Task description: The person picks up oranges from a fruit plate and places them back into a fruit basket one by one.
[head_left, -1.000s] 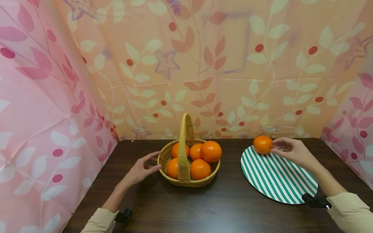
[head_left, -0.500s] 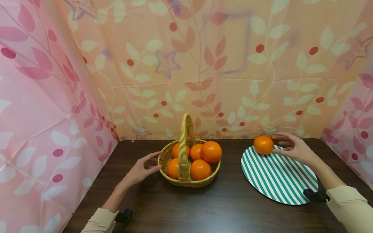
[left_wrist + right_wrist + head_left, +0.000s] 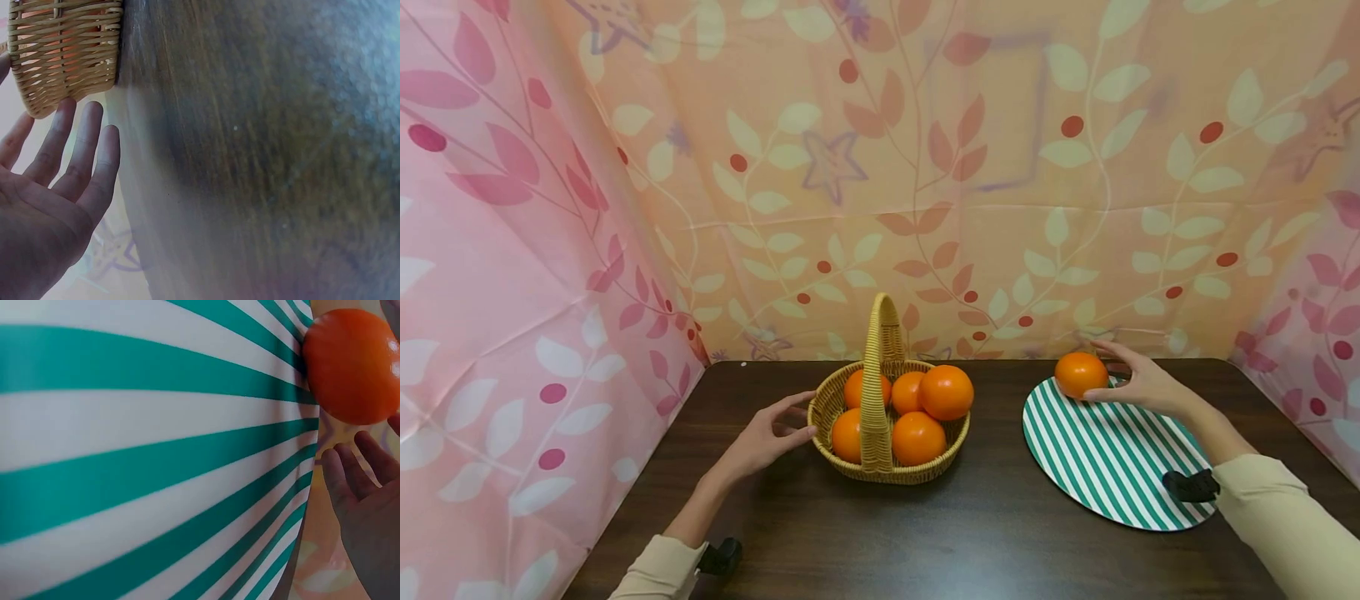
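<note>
My right hand (image 3: 1150,392) is spread at the right side of a glossy orange (image 3: 1081,376), thumb low in front and fingertips behind it. That orange sits on the far left part of a green-and-white striped oval mat (image 3: 1112,471). In the right wrist view, the extended fingers (image 3: 365,459) lie just below the orange (image 3: 350,365). My left hand (image 3: 766,437) rests its fingertips against the left side of a wicker basket (image 3: 891,475) with a tall handle. The left wrist view shows its loosely extended fingers (image 3: 81,150) at the basket wall (image 3: 69,56). Several oranges (image 3: 917,438) fill the basket.
Both basket and mat are on a dark wooden table (image 3: 925,542). A flowered cloth (image 3: 925,167) hangs directly behind the table's back edge, with pink cloth (image 3: 512,333) at the left side. Black straps (image 3: 1191,486) circle the wrists.
My right hand first drew slightly away from the orange, then came back left around its right side with the fingers spread wider. The orange, basket and left hand stay in place.
</note>
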The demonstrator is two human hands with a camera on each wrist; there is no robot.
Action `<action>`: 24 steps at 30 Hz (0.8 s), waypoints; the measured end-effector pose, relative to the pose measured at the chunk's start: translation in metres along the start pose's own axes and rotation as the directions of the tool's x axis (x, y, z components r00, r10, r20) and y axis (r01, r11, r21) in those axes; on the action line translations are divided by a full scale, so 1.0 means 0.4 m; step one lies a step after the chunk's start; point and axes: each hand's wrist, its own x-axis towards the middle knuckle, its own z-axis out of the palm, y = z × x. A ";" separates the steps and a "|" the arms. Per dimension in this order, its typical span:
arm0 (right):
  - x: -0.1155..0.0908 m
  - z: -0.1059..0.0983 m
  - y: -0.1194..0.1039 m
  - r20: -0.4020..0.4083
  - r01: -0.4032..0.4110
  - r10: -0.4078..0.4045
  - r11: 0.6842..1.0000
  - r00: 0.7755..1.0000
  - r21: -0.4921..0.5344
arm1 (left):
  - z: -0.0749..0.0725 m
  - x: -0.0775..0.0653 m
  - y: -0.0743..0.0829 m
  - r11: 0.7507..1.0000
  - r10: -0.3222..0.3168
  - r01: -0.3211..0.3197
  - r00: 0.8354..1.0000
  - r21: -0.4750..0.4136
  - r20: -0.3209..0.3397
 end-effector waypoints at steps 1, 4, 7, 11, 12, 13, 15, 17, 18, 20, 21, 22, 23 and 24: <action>0.003 0.003 0.002 -0.002 0.007 -0.007 1.000 1.000 -0.007 | 0.000 0.000 0.000 1.000 0.001 -0.001 1.000 0.000 -0.001; 0.010 0.010 0.007 -0.010 0.029 -0.030 0.999 1.000 -0.040 | 0.000 0.002 -0.001 1.000 -0.004 0.004 1.000 -0.003 -0.003; 0.010 0.014 0.006 -0.025 0.031 -0.033 0.996 0.999 -0.079 | 0.001 0.001 0.004 1.000 -0.012 0.012 1.000 -0.004 -0.005; 0.005 0.019 -0.001 -0.040 0.039 -0.042 0.996 0.998 -0.084 | 0.001 -0.001 0.005 1.000 -0.017 0.017 1.000 -0.006 -0.007; 0.003 0.021 -0.002 -0.044 0.041 -0.045 0.996 0.998 -0.080 | 0.002 -0.001 0.005 1.000 -0.017 0.017 1.000 -0.005 -0.007; 0.001 0.021 -0.005 -0.047 0.045 -0.049 0.996 0.998 -0.073 | 0.002 -0.001 0.005 1.000 -0.016 0.016 1.000 -0.002 -0.008; -0.003 0.023 -0.009 -0.054 0.058 -0.061 0.997 0.997 -0.059 | 0.002 0.000 0.004 1.000 -0.012 0.012 1.000 0.003 -0.009; -0.003 0.025 -0.015 -0.062 0.069 -0.071 0.997 0.996 -0.039 | 0.001 0.000 0.004 1.000 -0.009 0.009 1.000 0.008 -0.012; -0.003 0.026 -0.020 -0.064 0.075 -0.077 0.997 0.995 -0.028 | 0.001 -0.001 0.004 1.000 -0.008 0.009 1.000 0.009 -0.011; 0.000 0.028 -0.030 -0.064 0.083 -0.083 0.997 0.994 -0.007 | 0.001 -0.001 0.004 1.000 -0.007 0.007 1.000 0.013 -0.012; 0.003 0.029 -0.037 -0.063 0.083 -0.082 0.997 0.995 0.007 | 0.000 -0.002 0.004 1.000 -0.007 0.007 1.000 0.011 -0.011; 0.006 0.030 -0.044 -0.063 0.085 -0.084 0.996 0.994 0.018 | 0.000 -0.002 0.003 1.000 -0.010 0.010 1.000 0.009 -0.009; 0.009 0.031 -0.052 -0.064 0.093 -0.091 0.995 0.994 0.026 | 0.001 -0.002 0.004 1.000 -0.013 0.013 1.000 0.009 -0.009; 0.012 0.033 -0.062 -0.065 0.102 -0.100 0.994 0.993 0.034 | 0.001 -0.002 0.003 1.000 -0.015 0.015 1.000 0.009 -0.008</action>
